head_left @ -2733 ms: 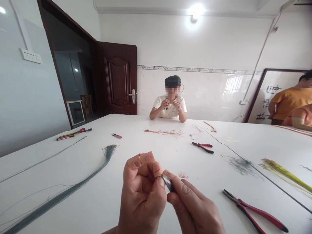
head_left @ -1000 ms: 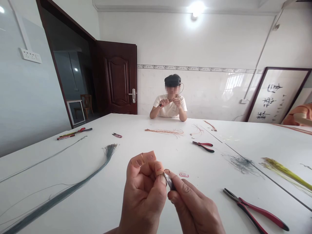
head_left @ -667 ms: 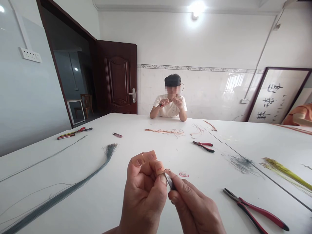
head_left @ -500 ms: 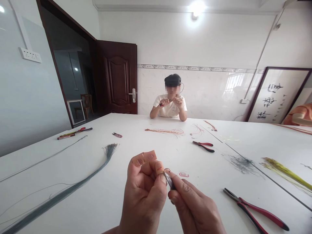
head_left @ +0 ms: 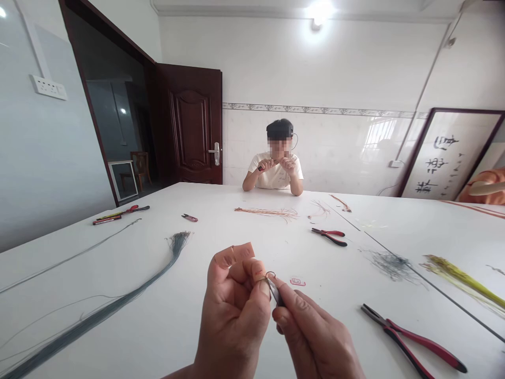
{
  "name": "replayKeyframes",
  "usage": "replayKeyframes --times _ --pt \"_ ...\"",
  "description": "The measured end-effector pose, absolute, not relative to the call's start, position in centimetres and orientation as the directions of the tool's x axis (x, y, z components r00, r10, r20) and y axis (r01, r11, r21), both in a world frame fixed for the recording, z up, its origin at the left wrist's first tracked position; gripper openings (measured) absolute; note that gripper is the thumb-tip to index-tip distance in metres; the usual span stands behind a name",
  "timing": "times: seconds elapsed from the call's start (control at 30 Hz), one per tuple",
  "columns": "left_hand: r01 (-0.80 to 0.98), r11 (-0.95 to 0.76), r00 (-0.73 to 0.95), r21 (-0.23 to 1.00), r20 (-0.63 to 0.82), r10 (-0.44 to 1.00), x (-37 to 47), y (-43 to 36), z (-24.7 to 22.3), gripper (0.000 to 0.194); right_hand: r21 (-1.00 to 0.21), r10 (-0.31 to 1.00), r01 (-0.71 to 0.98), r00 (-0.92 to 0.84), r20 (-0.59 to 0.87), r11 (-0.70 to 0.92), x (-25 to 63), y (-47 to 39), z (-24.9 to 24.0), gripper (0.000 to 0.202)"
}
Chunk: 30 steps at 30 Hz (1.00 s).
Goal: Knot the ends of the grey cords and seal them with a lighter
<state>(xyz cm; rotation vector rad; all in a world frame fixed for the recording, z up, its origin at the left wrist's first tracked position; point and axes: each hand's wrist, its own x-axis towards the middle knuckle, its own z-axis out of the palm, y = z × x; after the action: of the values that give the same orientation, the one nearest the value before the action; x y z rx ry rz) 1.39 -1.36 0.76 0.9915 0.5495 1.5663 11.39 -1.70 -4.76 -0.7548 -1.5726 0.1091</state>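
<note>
Near the bottom middle, my left hand (head_left: 236, 310) pinches a small wire loop (head_left: 270, 275) between thumb and forefinger, with tape round some fingers. My right hand (head_left: 315, 326) comes in from the right, closed on a small pointed metal tool (head_left: 275, 292) whose tip touches the loop at my left fingertips. Most of the tool is hidden inside the right fingers. Both hands meet above the white table (head_left: 158, 326).
Red-handled pliers (head_left: 414, 337) lie at lower right, smaller pliers (head_left: 330, 237) farther back. A grey wire bundle (head_left: 118, 305) runs along the left; yellow-green wires (head_left: 465, 279) and tangled grey wire (head_left: 390, 265) lie right. Across the table sits a person (head_left: 276, 168), hands raised.
</note>
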Motion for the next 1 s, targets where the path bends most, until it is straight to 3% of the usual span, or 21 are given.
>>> replayKeyframes --times 0.37,0.47,0.6,0.8,1.0 --pt "-0.587 -0.199 0.017 0.785 0.257 0.966 1.3 -1.7 1.3 0.027 -0.386 0.48 0.489 -0.08 0.873 0.782 12.4 -1.9 -2.9 0.035" --pt "-0.574 -0.221 0.05 0.788 0.303 0.952 1.1 -1.3 1.0 0.024 -0.387 0.482 0.515 -0.059 0.874 0.765 12.7 -1.9 -2.4 0.03" --pt "-0.533 -0.282 0.114 0.798 0.398 0.91 0.7 -0.8 0.3 0.021 -0.519 0.586 0.474 0.008 0.81 0.712 12.9 -1.7 -2.5 0.024" --pt "-0.539 -0.241 0.127 0.807 0.361 0.924 0.7 -0.8 0.2 0.023 -0.745 0.748 0.234 0.095 0.657 0.625 13.2 -2.0 -2.1 0.025" --pt "-0.534 -0.191 0.118 0.823 0.296 0.948 1.3 -1.3 0.4 0.029 -0.733 0.7 0.211 0.219 0.68 0.646 13.1 -2.9 -1.3 0.047"
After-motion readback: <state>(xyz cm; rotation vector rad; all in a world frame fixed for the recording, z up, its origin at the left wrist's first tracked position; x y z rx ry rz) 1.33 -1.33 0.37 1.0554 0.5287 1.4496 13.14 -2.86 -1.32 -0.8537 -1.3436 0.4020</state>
